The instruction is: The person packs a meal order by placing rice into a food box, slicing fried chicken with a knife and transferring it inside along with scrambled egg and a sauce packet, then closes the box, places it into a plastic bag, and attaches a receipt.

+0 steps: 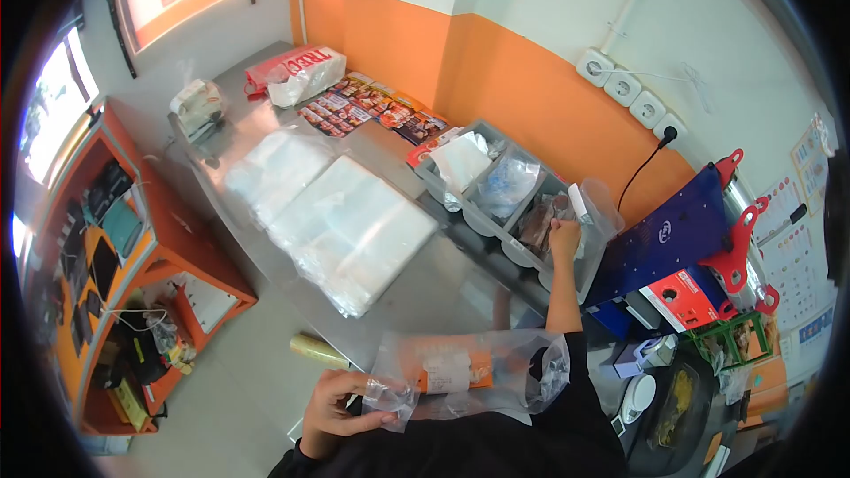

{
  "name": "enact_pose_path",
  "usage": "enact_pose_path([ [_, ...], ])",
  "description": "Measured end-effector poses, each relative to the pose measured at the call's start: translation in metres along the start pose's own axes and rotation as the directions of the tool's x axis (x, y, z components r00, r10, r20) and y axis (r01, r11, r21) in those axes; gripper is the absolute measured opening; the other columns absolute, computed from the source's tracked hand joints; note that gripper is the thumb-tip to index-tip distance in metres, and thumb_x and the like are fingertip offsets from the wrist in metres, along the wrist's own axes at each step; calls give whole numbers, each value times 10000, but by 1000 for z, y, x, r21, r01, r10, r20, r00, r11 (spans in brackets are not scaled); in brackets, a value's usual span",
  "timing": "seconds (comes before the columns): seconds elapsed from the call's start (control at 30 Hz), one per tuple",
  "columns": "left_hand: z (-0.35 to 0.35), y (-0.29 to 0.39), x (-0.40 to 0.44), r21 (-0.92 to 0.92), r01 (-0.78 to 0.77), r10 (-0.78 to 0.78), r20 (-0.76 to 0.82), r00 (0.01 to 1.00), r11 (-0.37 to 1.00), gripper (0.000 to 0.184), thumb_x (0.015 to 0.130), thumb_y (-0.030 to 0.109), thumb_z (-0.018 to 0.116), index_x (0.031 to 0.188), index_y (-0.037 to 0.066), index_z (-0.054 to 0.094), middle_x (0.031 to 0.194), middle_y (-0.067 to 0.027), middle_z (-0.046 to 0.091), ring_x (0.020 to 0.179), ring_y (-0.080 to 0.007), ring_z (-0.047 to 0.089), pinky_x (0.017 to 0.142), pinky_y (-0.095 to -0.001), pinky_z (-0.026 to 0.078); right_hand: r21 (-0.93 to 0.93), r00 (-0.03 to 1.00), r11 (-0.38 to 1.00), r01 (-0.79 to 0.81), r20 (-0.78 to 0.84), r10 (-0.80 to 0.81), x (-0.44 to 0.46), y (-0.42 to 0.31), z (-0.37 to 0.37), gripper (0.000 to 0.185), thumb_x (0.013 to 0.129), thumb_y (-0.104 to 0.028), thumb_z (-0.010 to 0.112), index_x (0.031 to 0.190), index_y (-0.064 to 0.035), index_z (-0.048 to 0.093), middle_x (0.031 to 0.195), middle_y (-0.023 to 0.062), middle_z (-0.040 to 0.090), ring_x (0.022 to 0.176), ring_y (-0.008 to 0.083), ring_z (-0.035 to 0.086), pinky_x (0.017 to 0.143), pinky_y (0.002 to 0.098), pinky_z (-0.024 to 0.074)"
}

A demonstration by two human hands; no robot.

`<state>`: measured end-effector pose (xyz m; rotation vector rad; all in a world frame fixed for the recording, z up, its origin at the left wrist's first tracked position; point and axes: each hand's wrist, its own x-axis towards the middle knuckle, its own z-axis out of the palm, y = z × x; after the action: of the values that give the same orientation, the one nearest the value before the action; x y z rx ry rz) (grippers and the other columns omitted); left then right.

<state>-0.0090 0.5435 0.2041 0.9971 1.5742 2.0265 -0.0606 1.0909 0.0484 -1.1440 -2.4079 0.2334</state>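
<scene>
My left hand (341, 407) is closed on one end of a clear plastic bag (509, 381), low in the view in front of my body. Inside the bag shows an orange item (480, 369) with a white printed label (445, 372). My right hand (564, 235) reaches into the right compartment of a grey divided bin (478, 219). Its fingers are bent over brownish packets (537, 223); whether it grips one is unclear. Bluish clear plastic (508, 181) fills the middle compartment, and white packets (460, 159) lie in the left one.
Stacks of clear bags (354, 221) lie on the metal table (292, 292). Behind them are leaflets (390, 111) and a red and white bag (301, 75). A blue panel (664, 235) stands right of the bin. An orange shelf (168, 239) is at left.
</scene>
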Motion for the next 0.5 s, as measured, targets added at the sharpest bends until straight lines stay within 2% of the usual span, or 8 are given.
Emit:
enact_pose_path([
  [0.1,3,4,2,-18,-69,69,6,998,997,292,700,8,755,973,-36,662,846,-132,703,732,-152,687,634,-216,505,123,994,986,110,5,-112,-4,-8,-43,187,823,-206,666,871,-25,668,747,84,629,620,260,612,575,344,483],
  [0.13,4,4,1,-19,-43,43,-3,999,999,270,726,-4,731,983,-36,655,866,-129,701,745,-147,683,647,-217,504,494,997,870,-10,75,-31,-12,-23,-70,171,834,-191,665,871,-25,653,723,73,632,583,229,603,532,310,458],
  [0.17,5,4,-1,-20,-13,13,-14,1000,1000,249,752,-16,708,993,-36,648,886,-126,699,758,-141,679,660,-217,503,778,985,612,-146,174,14,-24,-43,-102,157,845,-177,665,871,-25,638,699,63,635,547,197,593,488,276,434],
  [0.23,8,-2,-4,-32,10,-13,-89,996,999,246,778,-29,677,1018,-38,623,930,-130,691,781,-134,669,663,-221,503,970,946,183,-158,202,-255,-46,-73,-164,127,852,-129,660,842,-23,591,747,72,644,586,148,603,474,255,444],
  [0.3,10,-9,-4,-38,41,-47,-166,985,998,244,803,-43,646,1042,-40,597,975,-133,683,804,-128,658,666,-225,502,996,940,7,-93,90,-330,-98,-123,-238,111,849,-72,644,851,-20,545,808,100,660,635,173,634,519,286,504],
  [0.37,9,-14,5,-132,25,-53,-206,977,991,268,832,-79,587,1091,-41,529,1117,-163,633,837,-116,635,652,-233,501,988,793,-31,150,-139,-593,-150,-146,-283,100,847,-38,627,868,-26,530,851,137,664,683,215,662,611,313,547],
  [0.43,12,-14,17,-174,-3,-34,-209,977,985,273,838,-77,577,1098,-39,503,1154,-183,611,811,-104,627,629,-221,493,935,522,-31,352,-224,-823,-190,-155,-285,163,806,-23,648,917,-34,530,930,160,665,755,259,680,669,354,557],
  [0.5,13,-16,29,-218,-39,-7,-208,978,975,279,844,-75,566,1106,-37,478,1190,-202,589,786,-92,619,606,-209,485,658,288,155,737,-98,-953,-223,-179,-277,162,773,-95,657,878,-42,544,871,125,653,776,269,670,620,394,550],
])
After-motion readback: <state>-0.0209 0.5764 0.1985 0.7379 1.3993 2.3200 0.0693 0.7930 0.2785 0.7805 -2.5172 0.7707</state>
